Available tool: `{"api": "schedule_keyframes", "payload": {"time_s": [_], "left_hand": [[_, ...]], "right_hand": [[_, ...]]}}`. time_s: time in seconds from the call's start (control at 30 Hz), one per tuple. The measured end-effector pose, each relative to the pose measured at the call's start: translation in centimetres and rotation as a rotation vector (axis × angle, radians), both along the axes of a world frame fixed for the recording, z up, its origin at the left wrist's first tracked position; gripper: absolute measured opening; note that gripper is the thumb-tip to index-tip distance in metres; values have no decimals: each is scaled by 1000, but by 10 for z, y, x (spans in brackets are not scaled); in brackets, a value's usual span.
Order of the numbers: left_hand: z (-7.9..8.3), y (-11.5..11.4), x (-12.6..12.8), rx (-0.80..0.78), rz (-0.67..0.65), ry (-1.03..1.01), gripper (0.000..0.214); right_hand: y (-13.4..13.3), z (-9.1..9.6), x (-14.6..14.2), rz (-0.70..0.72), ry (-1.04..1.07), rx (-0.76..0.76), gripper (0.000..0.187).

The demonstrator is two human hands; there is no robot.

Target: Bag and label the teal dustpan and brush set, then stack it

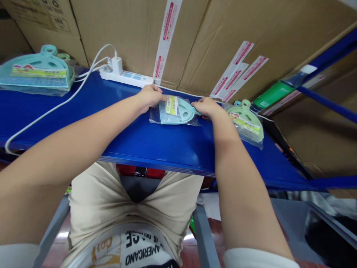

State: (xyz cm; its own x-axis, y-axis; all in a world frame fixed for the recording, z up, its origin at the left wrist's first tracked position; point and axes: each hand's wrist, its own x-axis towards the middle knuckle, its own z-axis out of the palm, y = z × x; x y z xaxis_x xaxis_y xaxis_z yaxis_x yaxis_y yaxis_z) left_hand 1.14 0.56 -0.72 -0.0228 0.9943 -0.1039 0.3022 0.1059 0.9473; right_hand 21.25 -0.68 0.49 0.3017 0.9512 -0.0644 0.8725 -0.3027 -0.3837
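Observation:
A light blue dustpan set (185, 111) in a clear plastic bag lies on the blue shelf in front of me, its handle pointing right and a yellow-green label across it. At its upper left, my left hand (151, 96) has its fingers closed on the bag's edge by the label. My right hand (205, 107) grips the handle end, with the fingertips partly hidden. Just right of that hand sits a bagged light green dustpan set (244, 120). Far to the left, bagged light blue dustpan sets (41, 69) lie in a pile, a green handle showing behind.
A white power strip (126, 77) with plugged-in chargers stands at the back, its white cable (52, 111) looping over the shelf (156, 145). Cardboard boxes (134, 33) form the back wall. A green-labelled bottle (279, 93) leans at the right by a blue frame bar (329, 100).

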Motion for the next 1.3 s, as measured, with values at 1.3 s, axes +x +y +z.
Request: {"api": "schedule_keyframes", "payload": {"time_s": [1.3], "left_hand": [[9,19,-51,69,-252,630,36]], "right_hand": [[-22,14,32,-123,628,-88,17]]}}
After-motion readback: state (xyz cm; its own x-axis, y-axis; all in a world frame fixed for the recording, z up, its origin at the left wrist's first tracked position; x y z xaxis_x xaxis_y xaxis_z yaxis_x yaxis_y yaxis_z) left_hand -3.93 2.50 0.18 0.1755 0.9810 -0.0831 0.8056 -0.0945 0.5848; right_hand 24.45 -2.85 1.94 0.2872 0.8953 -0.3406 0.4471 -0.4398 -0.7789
